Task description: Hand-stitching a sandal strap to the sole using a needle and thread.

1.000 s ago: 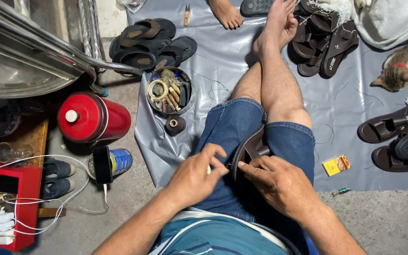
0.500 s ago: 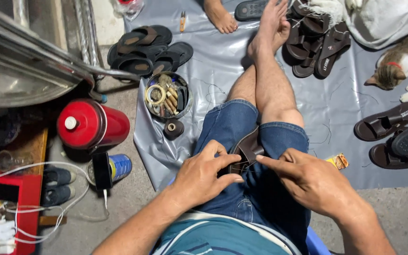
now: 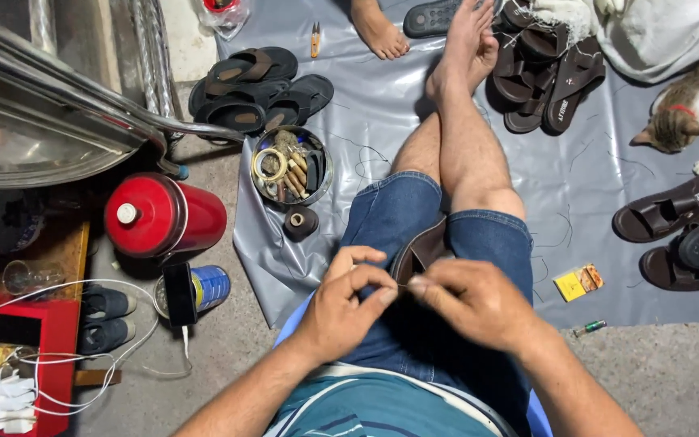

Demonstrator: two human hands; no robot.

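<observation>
I see a grey plastic sheet (image 3: 382, 121) spread over the floor, with the person's bare legs stretched out along it. Off to the left lies a red cylindrical flask (image 3: 163, 217) on its side, and above it a heap of dark sandals (image 3: 256, 89). A cat (image 3: 693, 109) lies at the far right edge, near two more brown sandals (image 3: 669, 210). A round metal bowl (image 3: 291, 166) full of small tools sits beside the left knee, with a dark spool of thread (image 3: 299, 221) just below it.

On the lap, between the thighs, rests a brown sandal (image 3: 421, 251). The left hand (image 3: 341, 311) and the right hand (image 3: 475, 299) meet just below it. On each I make out fingers pressed together, thumb against forefinger, pinching something thin between the two hands; what it is I cannot tell. A small yellow packet (image 3: 578, 282) lies to the right of the knee.
</observation>
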